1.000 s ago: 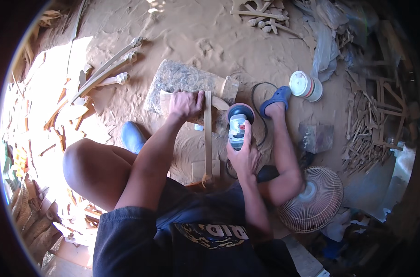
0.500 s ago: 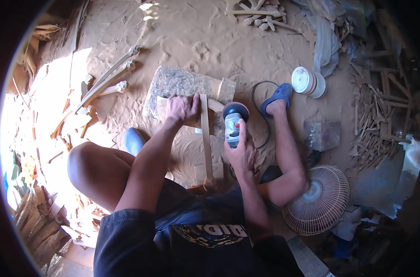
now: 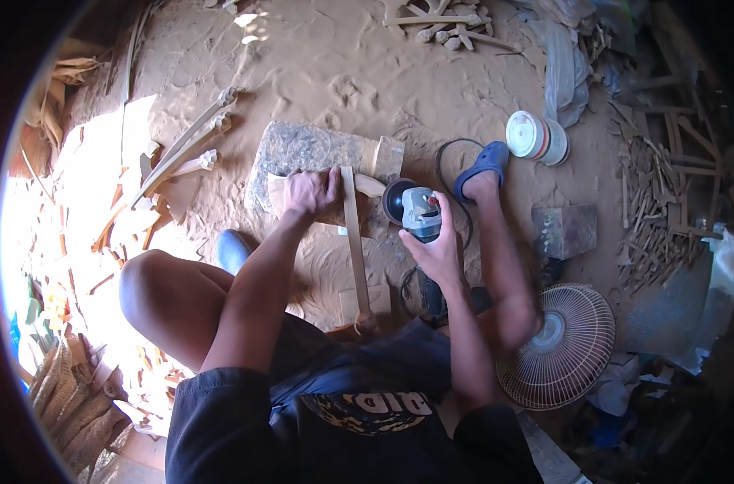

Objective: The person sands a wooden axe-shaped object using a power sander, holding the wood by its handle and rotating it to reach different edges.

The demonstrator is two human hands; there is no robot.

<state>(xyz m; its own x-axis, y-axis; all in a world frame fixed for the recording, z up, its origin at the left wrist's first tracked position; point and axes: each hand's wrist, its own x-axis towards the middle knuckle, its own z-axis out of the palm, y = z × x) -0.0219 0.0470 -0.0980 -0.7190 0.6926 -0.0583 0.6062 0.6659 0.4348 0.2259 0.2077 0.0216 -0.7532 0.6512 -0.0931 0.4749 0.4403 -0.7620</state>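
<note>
Fingers of the left hand (image 3: 305, 192) curl firmly over a pale curved wooden piece (image 3: 370, 186), apparently already cut to outline, atop a mottled grey block (image 3: 298, 145), while the right hand (image 3: 438, 248) grips a grey handheld disc grinder (image 3: 421, 211) near its tip, remaining surfacing unclear.

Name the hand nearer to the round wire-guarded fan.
Right. The right hand, holding the power sander, is ahead and left of the fan; the left hand, over the block, is farther left.
</note>
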